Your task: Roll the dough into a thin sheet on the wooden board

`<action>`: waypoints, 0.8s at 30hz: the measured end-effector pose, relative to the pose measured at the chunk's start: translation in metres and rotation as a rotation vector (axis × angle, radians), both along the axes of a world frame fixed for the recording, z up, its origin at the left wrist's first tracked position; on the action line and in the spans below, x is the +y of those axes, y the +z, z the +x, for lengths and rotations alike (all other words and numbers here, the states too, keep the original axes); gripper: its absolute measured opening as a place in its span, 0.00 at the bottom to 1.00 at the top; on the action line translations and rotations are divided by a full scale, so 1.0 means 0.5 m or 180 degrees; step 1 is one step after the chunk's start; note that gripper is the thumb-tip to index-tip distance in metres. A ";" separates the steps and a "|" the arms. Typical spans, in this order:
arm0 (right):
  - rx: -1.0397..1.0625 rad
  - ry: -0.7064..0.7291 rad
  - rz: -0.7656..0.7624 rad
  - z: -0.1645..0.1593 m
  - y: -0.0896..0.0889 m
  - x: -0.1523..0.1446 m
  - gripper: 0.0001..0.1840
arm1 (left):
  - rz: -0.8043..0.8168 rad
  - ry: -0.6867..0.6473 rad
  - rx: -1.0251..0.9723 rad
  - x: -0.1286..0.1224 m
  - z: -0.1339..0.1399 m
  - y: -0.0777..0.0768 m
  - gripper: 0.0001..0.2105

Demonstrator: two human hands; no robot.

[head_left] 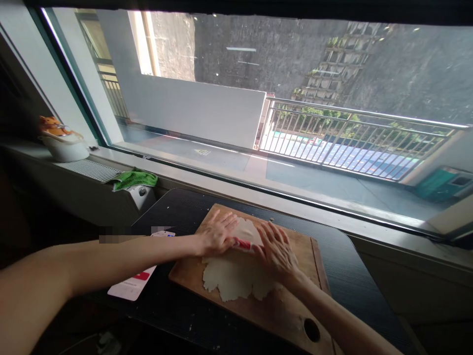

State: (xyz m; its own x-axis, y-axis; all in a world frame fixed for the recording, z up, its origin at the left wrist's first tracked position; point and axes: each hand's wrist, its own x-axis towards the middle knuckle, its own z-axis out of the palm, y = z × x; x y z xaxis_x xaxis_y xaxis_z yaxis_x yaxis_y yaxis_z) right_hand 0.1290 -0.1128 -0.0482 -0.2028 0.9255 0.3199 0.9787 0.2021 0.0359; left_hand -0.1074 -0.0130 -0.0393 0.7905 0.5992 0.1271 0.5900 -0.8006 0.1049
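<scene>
A thin, ragged-edged sheet of pale dough (pixel 231 278) lies on a wooden cutting board (pixel 291 310). Across the dough rests a red and white cylinder (pixel 243 244), which looks like an improvised rolling pin. My left hand (pixel 219 234) lies on its left end, fingers stretched forward and slightly apart. At the other end, my right hand (pixel 278 249) presses down with its fingers extended and spread. Both hands are open, with the ends of the cylinder hidden beneath them. Only its middle shows between the thumbs.
The board sits on a black table (pixel 351 286) by a large window. A white and red printed card (pixel 129 288) lies under my left forearm. On the ledge are a green cloth (pixel 136 178) and a white bucket (pixel 68 148) with an orange thing on top.
</scene>
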 end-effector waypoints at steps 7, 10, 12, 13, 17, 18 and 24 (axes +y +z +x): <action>0.0309 -0.1040 -0.0779 -0.016 0.068 0.161 0.33 | -0.0412 0.1197 0.0039 0.136 0.094 0.046 0.30; 0.0337 -0.0936 -0.1078 -0.027 0.078 0.132 0.34 | -0.0618 0.1104 0.0168 0.117 0.077 0.041 0.31; 0.0301 -0.0568 -0.1246 -0.029 0.077 0.079 0.33 | -0.0611 0.0751 0.0252 0.078 0.046 0.028 0.30; 0.0288 -0.0352 -0.1320 -0.028 0.075 0.046 0.32 | -0.0537 0.0506 0.0278 0.054 0.026 0.020 0.30; 0.0285 0.0562 -0.1356 -0.006 0.054 -0.068 0.36 | -0.0129 -0.0326 0.0191 -0.035 -0.048 -0.014 0.29; 0.0266 0.0724 -0.1281 0.001 0.049 -0.080 0.36 | -0.0065 -0.0378 0.0174 -0.046 -0.057 -0.018 0.30; 0.0045 0.0051 -0.0749 0.014 0.047 0.043 0.31 | -0.0089 0.0167 0.0143 0.043 0.008 0.009 0.29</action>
State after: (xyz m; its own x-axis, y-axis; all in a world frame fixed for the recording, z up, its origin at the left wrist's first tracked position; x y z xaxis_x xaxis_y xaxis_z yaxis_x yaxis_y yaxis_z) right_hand 0.1359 -0.0914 -0.0246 -0.2152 0.9716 0.0988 0.9754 0.2189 -0.0277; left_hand -0.1033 0.0086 -0.0350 0.7624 0.6428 0.0747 0.6357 -0.7655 0.0993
